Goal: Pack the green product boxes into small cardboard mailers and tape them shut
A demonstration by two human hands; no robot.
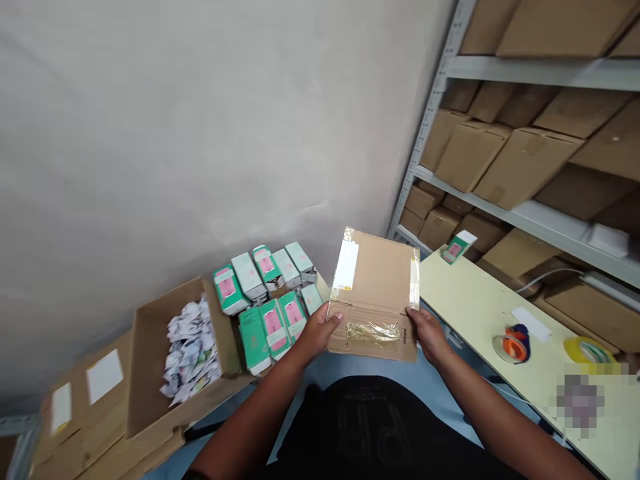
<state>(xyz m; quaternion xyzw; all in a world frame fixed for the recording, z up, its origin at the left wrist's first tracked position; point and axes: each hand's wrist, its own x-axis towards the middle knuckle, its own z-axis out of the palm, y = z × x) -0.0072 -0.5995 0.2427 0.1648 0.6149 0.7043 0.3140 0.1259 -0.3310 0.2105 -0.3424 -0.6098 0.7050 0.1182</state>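
Both hands hold a flattened cardboard box point(383, 270) in front of my body. Clear tape shines across its lower part, and white labels run along its left and right edges. My left hand point(320, 328) grips the lower left edge, thumb on top. My right hand point(426, 328) pinches the right edge, its fingers mostly hidden behind the cardboard. Left of the held box, several green and white product boxes point(273, 327) with pink pictures stand in two rows. Beside them is an open carton point(173, 297) with crumpled paper point(193, 350) inside.
A pale table point(480, 300) at right bears a tape dispenser point(515, 345), a yellow tape roll point(590, 350), a white paper slip point(531, 324) and a green box point(459, 247). Behind it, a metal shelf point(530, 70) is packed with cartons. Labelled cardboard point(100, 407) lies lower left.
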